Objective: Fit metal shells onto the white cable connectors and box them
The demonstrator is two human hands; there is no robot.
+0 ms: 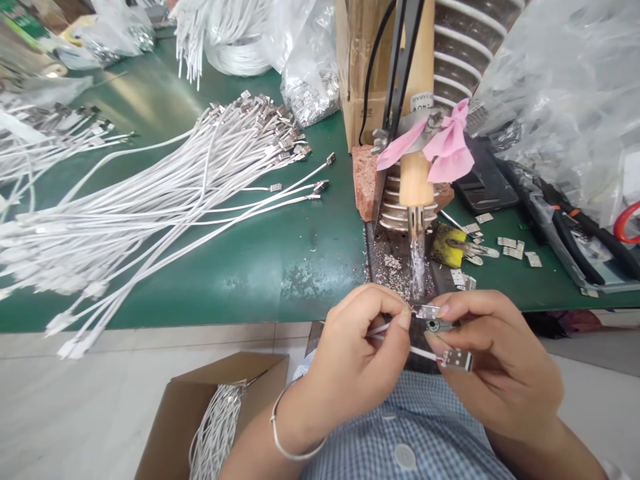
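Observation:
My left hand (pixel 367 340) pinches a thin white cable (pixel 380 329), its coloured wire ends just past my fingertips. In my right hand (pixel 495 360), thumb and fingers close on a small silver USB connector (pixel 429 311), which meets the wires. A small dark round part (pixel 433 325) sits just below that connector; I cannot make out what it is. Under my right fingers hangs another white cable's USB plug (pixel 457 360), red wire showing at its back. Right above both hands, the tip of a soldering iron (pixel 417 253) points down from its wooden handle.
A large bundle of white USB cables (pixel 165 193) covers the table (pixel 240 293) at left. Yellow sponge (pixel 447 245), loose connectors (pixel 513 248), a black phone (pixel 485 183) and pliers (pixel 590 227) lie at right. A cardboard box (pixel 180 413) holding cables stands below the table edge.

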